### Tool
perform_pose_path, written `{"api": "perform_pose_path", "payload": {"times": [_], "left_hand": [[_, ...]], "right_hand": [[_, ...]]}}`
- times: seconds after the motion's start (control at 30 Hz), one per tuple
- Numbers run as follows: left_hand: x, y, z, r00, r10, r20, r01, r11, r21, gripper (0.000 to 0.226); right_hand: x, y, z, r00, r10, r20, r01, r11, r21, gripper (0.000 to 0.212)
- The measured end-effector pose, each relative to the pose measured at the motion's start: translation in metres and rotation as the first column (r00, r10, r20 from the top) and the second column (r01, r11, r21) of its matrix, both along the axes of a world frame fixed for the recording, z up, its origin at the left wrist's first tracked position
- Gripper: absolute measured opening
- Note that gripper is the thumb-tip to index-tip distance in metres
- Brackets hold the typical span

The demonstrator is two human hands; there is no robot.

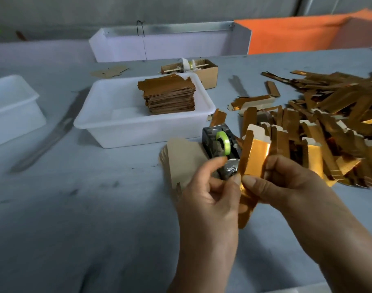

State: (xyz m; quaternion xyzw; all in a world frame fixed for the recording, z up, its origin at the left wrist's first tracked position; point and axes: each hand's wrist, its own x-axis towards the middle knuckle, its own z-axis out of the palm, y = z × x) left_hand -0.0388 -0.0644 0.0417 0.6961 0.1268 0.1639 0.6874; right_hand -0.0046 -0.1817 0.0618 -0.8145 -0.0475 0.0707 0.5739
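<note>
The right hand (286, 182) pinches the gold carton blank (257, 154) at its fold, the left hand (210, 193) its side flap, above the right half of the counter (96, 208). Light, slick card, likely crease-prone: hold near folds.

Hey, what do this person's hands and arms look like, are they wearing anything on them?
The left hand and right hand are both bare: no gloves, rings, watch or bracelet show. The fingernails are short and unpainted. The forearms are bare too, with no sleeve in view down to the picture's edge.
</note>
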Motion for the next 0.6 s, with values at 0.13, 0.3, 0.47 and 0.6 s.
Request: {"api": "perform_pose_path", "payload": {"times": [0.13,0.3,0.47,0.6], "left_hand": [[0.005,0.011,0.001,0.986,-0.066,-0.151,0.047,0.99,-0.131,0.031],[0.01,0.022,-0.001,0.968,-0.13,-0.216,0.087,0.976,-0.201,0.011],[0.027,0.045,-0.008,0.938,0.33,-0.102,-0.161,0.679,0.716,0.018],[0.044,0.059,-0.019,0.893,0.359,-0.271,-0.063,0.697,0.715,0.034]], "right_hand": [[0.002,0.003,-0.007,0.995,0.065,-0.069,-0.057,0.992,0.116,0.023],[0.012,0.001,-0.016,0.992,0.093,-0.091,-0.083,0.99,0.113,0.015],[0.041,-0.009,-0.006,0.999,-0.036,0.014,0.036,0.999,-0.024,0.016],[0.091,-0.038,0.009,0.924,-0.316,0.217,0.361,0.907,-0.215,0.033]]}}
